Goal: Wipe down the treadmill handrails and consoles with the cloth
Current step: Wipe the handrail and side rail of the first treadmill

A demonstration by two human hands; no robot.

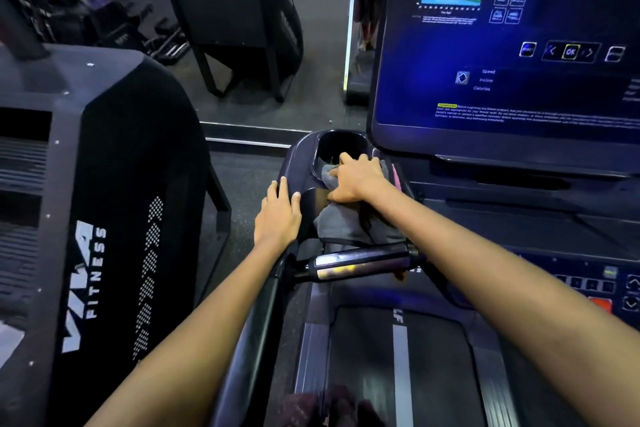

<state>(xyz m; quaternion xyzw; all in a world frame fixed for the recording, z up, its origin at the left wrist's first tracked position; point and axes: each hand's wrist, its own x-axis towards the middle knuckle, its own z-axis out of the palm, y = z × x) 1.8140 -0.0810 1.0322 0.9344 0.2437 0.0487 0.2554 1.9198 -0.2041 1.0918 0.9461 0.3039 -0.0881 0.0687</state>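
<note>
right hand [356, 180] pressing grey cloth [349, 222] at near edge of cup holder [341, 146], fingers bent over it. left hand [278, 215] flat, fingers straight, on console's [298, 156] left edge.

Grey cloth [341, 222], blue-lit console screen [502, 45], black treadmill belt [367, 350].
</note>
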